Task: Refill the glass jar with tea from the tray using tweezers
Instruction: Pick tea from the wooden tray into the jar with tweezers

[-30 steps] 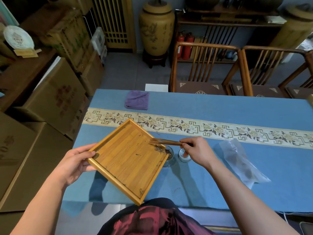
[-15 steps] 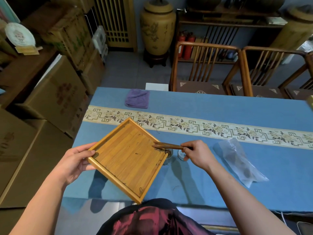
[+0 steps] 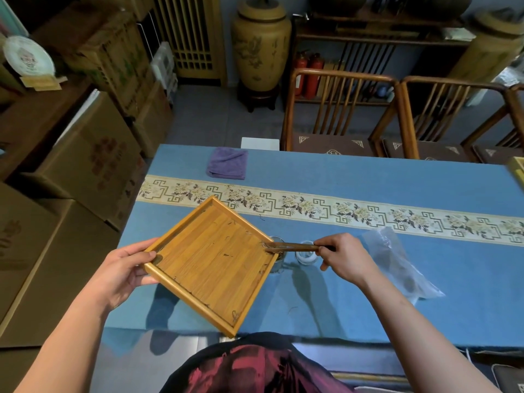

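My left hand [image 3: 120, 275] grips the left corner of a square bamboo tray [image 3: 212, 262], held tilted above the blue table with its right corner over the glass jar [image 3: 277, 260]. Only a few dark tea crumbs cling to the tray's floor. My right hand [image 3: 341, 258] holds wooden tweezers [image 3: 289, 246] pointing left, their tips at the tray's right corner above the jar's mouth, with a little dark tea at the tips. The jar is half hidden behind the tray's edge. Its clear glass lid [image 3: 306, 253] lies on the cloth just right of it, under the tweezers.
A clear plastic bag [image 3: 397, 265] with dark contents lies right of my right hand. A folded purple cloth [image 3: 227, 163] sits at the table's far left. A patterned runner [image 3: 368, 214] crosses the table. Wooden chairs [image 3: 340, 114] stand beyond; cardboard boxes [image 3: 93, 157] line the left.
The tray's right corner and the tweezers' tips have stayed over the jar; the tweezers have shifted slightly along the tray's edge. The view has moved a little.
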